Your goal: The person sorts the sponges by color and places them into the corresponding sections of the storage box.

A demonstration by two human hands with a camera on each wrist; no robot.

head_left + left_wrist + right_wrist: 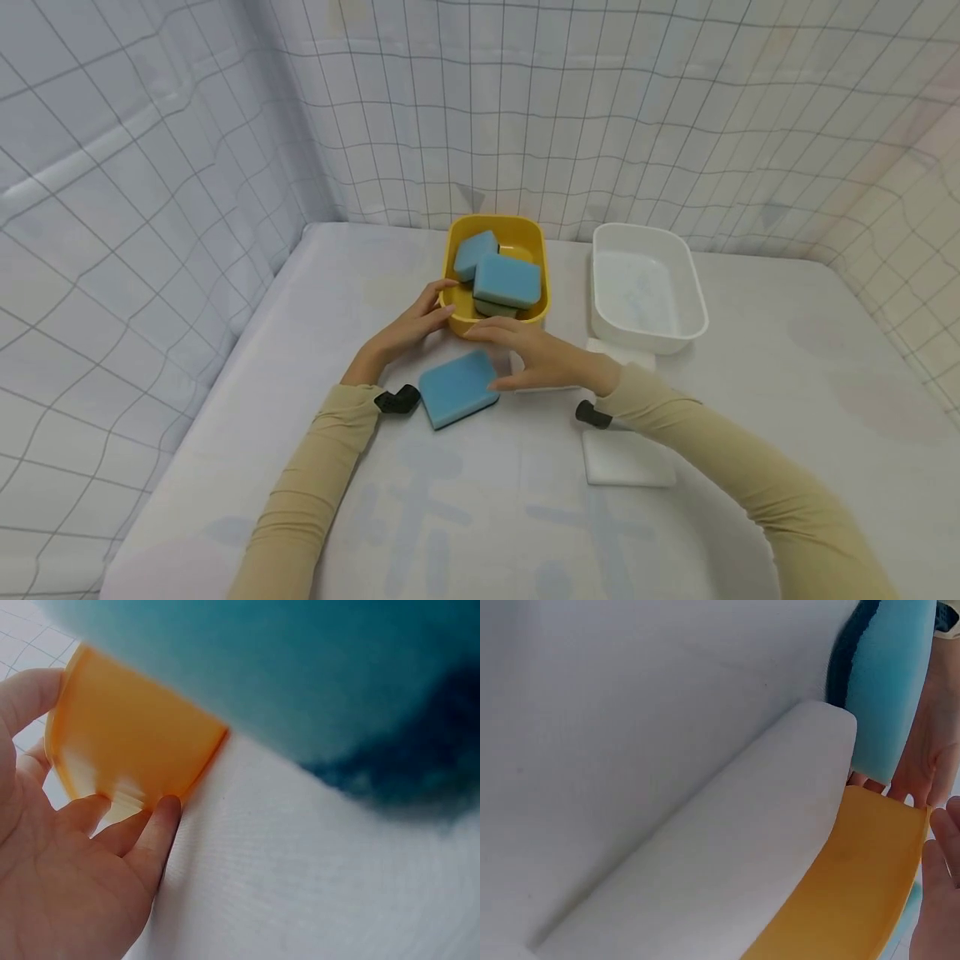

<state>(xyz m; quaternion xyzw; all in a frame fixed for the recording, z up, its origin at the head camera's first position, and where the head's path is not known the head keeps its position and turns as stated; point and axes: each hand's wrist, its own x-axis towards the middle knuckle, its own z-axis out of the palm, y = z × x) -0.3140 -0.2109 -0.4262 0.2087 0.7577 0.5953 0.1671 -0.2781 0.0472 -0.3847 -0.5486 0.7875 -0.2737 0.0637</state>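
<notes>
A yellow container point(497, 223) holds several blue sponges point(507, 280). At its near left side my left hand point(408, 329) holds the wall, one digit over the rim and others against the outside, as the left wrist view shows. My right hand point(543, 354) reaches to the near rim, fingers extended and thumb apart from the container. Below both hands a blue sponge point(459, 389) with a dark underside lies on the table; it looms large in the left wrist view. A white block point(727, 832) lies beneath my right hand, close to the container.
A white container point(641, 287) stands right of the yellow one. Another white block point(628, 458) lies nearer on the table point(480, 517), below the right forearm. White grid-patterned sheets point(525, 117) hang behind and at both sides.
</notes>
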